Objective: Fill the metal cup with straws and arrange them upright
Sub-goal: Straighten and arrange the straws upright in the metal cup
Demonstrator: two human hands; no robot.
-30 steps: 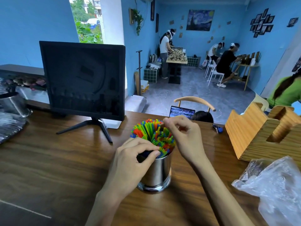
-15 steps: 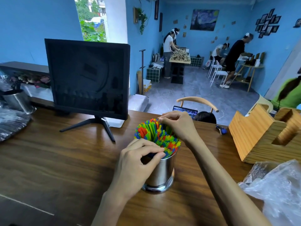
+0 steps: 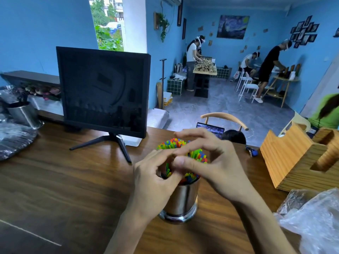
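Over the last second the camera has dipped closer and both hands have closed in over the top of the metal cup (image 3: 180,197). The left hand (image 3: 156,178), which earlier pinched at the near rim with its thumb, now curls its fingers over the cup's left edge, fingertips tucked in among the straw tops; whether it actually pinches a straw cannot be told, since its own knuckles hide the tips. The right hand (image 3: 216,162), a moment ago reaching to the far side of the bundle, has come round in front, its thumb laid across the near straws and its fingers arched loosely over the back of the bundle, pressing rather than clamping. That shift suggests the filling is largely done and the work is now tidying: nudging the leaning straws together so that they stand straight.

The cup stands upright on the wooden table (image 3: 64,189), near its front edge and right of the black monitor (image 3: 103,90), its shiny wall and flared foot showing below the hands. The straws (image 3: 172,143) pack it densely, a mix of green, yellow, orange, red and blue ends. The far ones rise higher and fan backward; the near ones sit lower, about rim level. Further right lie a wooden holder (image 3: 293,158) and a crumpled plastic bag (image 3: 315,219).
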